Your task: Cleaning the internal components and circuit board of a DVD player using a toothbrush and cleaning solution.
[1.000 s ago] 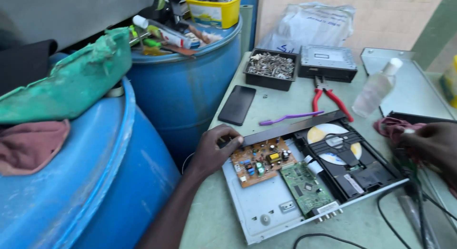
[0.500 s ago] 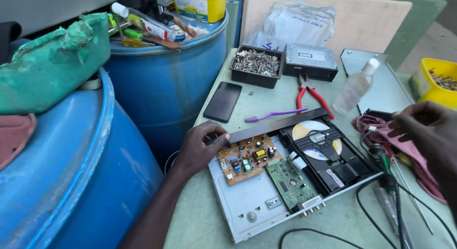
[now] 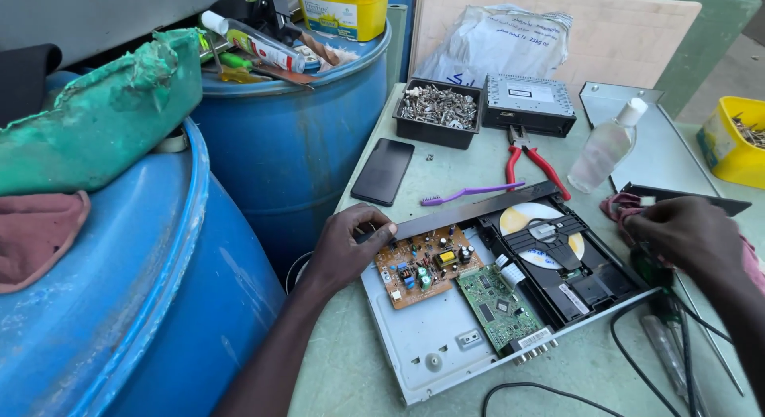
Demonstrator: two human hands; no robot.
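Down at the left corner of the opened disc player (image 3: 446,337), the fingers (image 3: 374,228) of the left hand (image 3: 343,249) are curled tight over the end of the long dark front panel (image 3: 478,210), thumb and fingertips pinching that end where it meets the chassis. The wrist is bent and the forearm runs back and down toward the near edge of the desk (image 3: 358,377), crossing its left edge beside the big blue barrel (image 3: 127,305).

Over at the player's right side, the right hand (image 3: 685,234) lies knuckles up, fingers folded downward and loosely closed over a reddish cloth (image 3: 625,206); whether they actually grip it cannot be told, since the fingertips are hidden under the hand. Its forearm leaves toward the lower right corner.

The player sits cover-off on the near half of the desk, turned at an angle. Inside it, an orange circuit board (image 3: 426,265) lies just beside the left hand, a green circuit board (image 3: 498,305) sits nearer the rear sockets, and a disc (image 3: 530,222) rests in the black tray on the right.

Farther back lie a purple toothbrush (image 3: 470,194), a black phone (image 3: 383,171), red-handled pliers (image 3: 530,158), a tray of screws (image 3: 437,110) and a clear bottle (image 3: 606,146). Black cables (image 3: 637,361) trail along the near right edge.
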